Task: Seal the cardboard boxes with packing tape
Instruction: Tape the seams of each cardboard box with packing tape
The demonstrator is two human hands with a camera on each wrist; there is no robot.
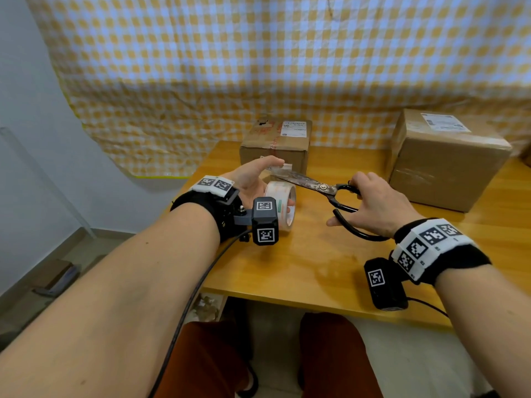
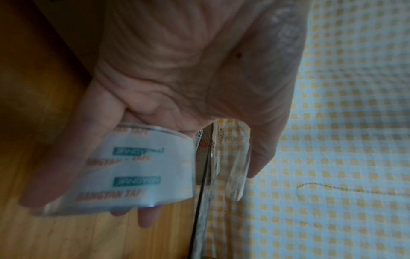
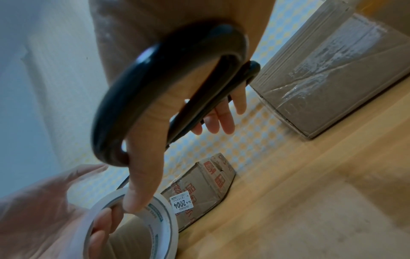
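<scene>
Surface: wooden top, yellow-orange finish, light grain, its far edge against a hanging yellow-and-white checked cloth. Two closed cardboard boxes rest directly on it, well apart. Smaller box stands at the far edge, near centre, with a white label on top and red-printed tape along its seam. Larger box stands at the far right, a white label on top and clear tape across its front face. The near part of the top carries a faint reflection.
</scene>
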